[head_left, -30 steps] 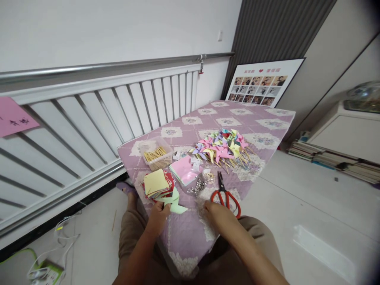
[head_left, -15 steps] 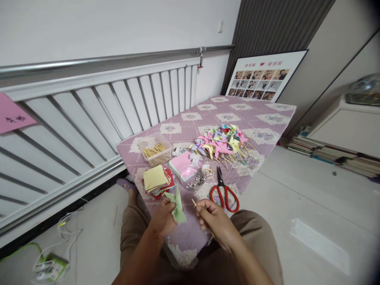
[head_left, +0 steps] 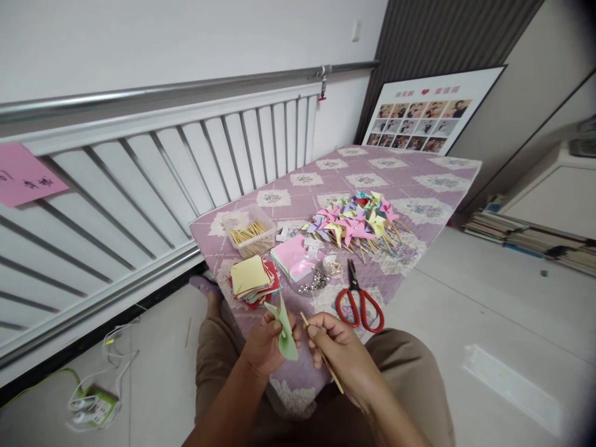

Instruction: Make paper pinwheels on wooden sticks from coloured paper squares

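Between the thumb and fingers of my left hand [head_left: 266,340] is a light green paper pinwheel [head_left: 287,335], tilted with its edge toward me. My right hand [head_left: 338,344] is closed around a thin wooden stick [head_left: 333,372]; its upper tip points at the pinwheel, a small gap apart. Just beyond my hands lie a cluster of small silver fasteners [head_left: 316,280] and a few pale little pieces [head_left: 333,267]. Red-handled scissors [head_left: 357,307] rest to the right of my right hand.
A clear plastic box [head_left: 254,247] holds many sticks. Stacks of yellow and red paper [head_left: 251,279] and pink paper [head_left: 293,253] lie beside it. Finished pinwheels [head_left: 356,223] are heaped farther back on the purple tablecloth [head_left: 367,162]. A radiator [head_left: 186,167] runs along the left.
My left hand has turned the pinwheel more edge-on. The stick in my right hand now shows along its length below the fingers. The whole view has shifted slightly.
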Tool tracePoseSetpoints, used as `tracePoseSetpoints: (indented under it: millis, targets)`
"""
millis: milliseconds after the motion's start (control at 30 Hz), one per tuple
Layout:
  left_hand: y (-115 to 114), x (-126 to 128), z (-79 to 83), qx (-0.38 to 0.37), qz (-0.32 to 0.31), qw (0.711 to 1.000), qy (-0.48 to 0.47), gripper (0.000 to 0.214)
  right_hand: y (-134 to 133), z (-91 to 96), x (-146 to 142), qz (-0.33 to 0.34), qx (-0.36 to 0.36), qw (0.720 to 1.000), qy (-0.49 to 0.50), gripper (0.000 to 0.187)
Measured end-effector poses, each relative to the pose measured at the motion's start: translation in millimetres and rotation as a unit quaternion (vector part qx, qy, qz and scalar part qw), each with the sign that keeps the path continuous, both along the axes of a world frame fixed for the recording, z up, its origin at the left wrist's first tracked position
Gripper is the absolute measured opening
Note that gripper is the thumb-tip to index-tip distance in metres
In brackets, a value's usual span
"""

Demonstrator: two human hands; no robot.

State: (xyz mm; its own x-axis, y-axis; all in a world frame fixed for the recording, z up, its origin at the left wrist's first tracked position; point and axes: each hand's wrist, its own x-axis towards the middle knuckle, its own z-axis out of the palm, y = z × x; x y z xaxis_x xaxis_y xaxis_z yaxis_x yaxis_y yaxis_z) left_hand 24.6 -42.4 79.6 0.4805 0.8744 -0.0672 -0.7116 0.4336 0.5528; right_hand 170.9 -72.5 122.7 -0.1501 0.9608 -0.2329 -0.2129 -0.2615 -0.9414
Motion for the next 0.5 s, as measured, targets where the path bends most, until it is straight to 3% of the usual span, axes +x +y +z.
tracePoseSetpoints:
  millis: [167,500]
  targets:
    - [-0.6,-0.9,-0.9,0.028,0.009,0.999,0.019,0.034,-3.6,4.9,-5.1,-0.013,-0.028,0.999,0.021,0.031]
    - [-4.0,-0.8,-0.5,0.043,-0.006,0.999,-0.007,0.027,-7.5,5.2,-10.7,0.025,-0.059,0.998,0.005,0.035]
